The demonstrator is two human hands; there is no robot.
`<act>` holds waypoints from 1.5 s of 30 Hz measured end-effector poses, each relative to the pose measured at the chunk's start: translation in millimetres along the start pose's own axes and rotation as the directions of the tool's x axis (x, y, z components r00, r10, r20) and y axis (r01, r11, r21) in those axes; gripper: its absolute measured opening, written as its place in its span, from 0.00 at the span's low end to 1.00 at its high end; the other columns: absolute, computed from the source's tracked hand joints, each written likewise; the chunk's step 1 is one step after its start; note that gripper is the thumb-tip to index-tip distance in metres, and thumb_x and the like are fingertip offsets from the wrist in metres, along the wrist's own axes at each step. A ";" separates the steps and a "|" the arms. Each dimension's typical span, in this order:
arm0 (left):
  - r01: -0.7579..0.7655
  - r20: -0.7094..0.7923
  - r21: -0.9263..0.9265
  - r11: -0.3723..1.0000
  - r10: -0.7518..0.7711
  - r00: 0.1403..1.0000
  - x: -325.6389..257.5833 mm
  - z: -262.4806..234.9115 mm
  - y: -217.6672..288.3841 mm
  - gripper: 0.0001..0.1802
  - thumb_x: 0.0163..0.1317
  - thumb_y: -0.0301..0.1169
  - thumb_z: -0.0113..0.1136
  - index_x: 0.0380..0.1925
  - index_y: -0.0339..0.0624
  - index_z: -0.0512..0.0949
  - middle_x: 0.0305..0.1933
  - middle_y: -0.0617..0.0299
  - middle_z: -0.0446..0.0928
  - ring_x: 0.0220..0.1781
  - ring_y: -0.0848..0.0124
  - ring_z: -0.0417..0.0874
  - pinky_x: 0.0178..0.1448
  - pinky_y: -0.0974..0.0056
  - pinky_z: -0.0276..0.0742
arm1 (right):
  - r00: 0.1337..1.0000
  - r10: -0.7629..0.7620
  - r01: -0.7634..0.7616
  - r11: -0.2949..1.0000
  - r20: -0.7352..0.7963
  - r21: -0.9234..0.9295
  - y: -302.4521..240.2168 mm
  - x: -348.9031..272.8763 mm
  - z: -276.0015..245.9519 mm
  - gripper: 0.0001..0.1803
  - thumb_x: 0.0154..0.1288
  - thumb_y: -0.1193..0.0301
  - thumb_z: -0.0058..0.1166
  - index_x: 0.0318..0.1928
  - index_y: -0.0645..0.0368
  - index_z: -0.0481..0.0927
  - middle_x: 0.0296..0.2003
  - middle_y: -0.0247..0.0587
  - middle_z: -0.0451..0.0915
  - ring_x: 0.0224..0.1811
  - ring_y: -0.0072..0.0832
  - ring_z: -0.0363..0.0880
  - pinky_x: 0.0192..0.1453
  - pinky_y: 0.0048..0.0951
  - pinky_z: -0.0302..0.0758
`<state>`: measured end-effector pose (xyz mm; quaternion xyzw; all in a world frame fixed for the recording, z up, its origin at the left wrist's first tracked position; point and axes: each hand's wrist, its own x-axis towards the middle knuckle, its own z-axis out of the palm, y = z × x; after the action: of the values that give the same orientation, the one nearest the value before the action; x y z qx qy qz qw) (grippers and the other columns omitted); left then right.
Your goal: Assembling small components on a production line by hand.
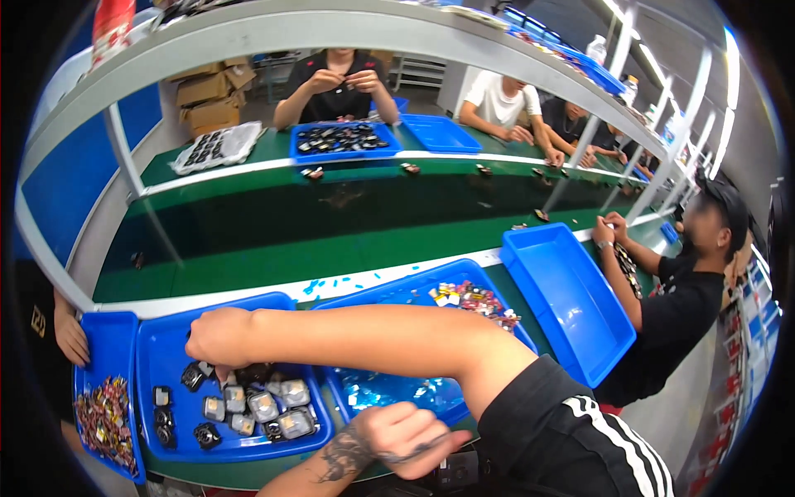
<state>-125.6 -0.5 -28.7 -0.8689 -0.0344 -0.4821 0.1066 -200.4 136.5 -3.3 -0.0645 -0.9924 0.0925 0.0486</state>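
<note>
R hand (217, 335) reaches across to the left, fingers curled down into a pile of small black & grey square plastic parts (248, 406) in a shallow blue plastic tray (166, 356); can't tell if it's clamped on one. L hand (406, 443), tattooed, is low near the body w/ fingers curled loosely together, holding nothing I can see. Trays sit on a long green bench (248, 265) w/ a white edge strip; next to them are a blue tray of clear blue bits (389, 389), an empty deep blue bin (567, 298) & a small blue tray of red & yellow bits (103, 422), other people sit around the bench.
</note>
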 end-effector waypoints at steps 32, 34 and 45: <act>0.532 0.415 -0.751 -0.391 -0.906 -0.081 -16.5 16.1 -47.8 0.07 0.69 0.30 0.56 0.42 0.40 0.70 0.46 0.52 0.82 0.41 0.69 0.85 0.35 0.72 0.78 | 0.488 0.871 -0.856 0.463 -0.064 -0.232 40.2 -330.5 -12.5 0.09 0.52 0.71 0.64 0.35 0.58 0.84 0.33 0.48 0.84 0.39 0.46 0.83 0.45 0.42 0.79; 0.542 0.338 -0.774 -0.329 -0.937 -0.086 -23.9 24.3 -47.6 0.08 0.67 0.30 0.60 0.40 0.43 0.72 0.42 0.57 0.83 0.32 0.77 0.80 0.29 0.74 0.70 | 0.387 0.919 -0.909 0.367 -0.074 -0.196 36.8 -333.8 -7.3 0.09 0.52 0.71 0.65 0.34 0.58 0.83 0.32 0.48 0.83 0.38 0.46 0.82 0.44 0.43 0.78; 0.322 0.533 -0.781 -0.534 -0.840 -0.102 -26.1 10.7 -44.2 0.13 0.68 0.23 0.54 0.49 0.44 0.65 0.47 0.51 0.78 0.37 0.68 0.82 0.35 0.70 0.77 | 0.125 0.871 -0.693 0.419 -0.475 0.587 -54.9 -328.5 -23.9 0.04 0.59 0.81 0.59 0.30 0.65 0.76 0.24 0.40 0.78 0.26 0.22 0.75 0.31 0.22 0.72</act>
<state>-137.8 46.0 -49.5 -0.2740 -0.3428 -0.5067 -0.7420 119.9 42.3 2.8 -0.6027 -0.6722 0.1790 0.3910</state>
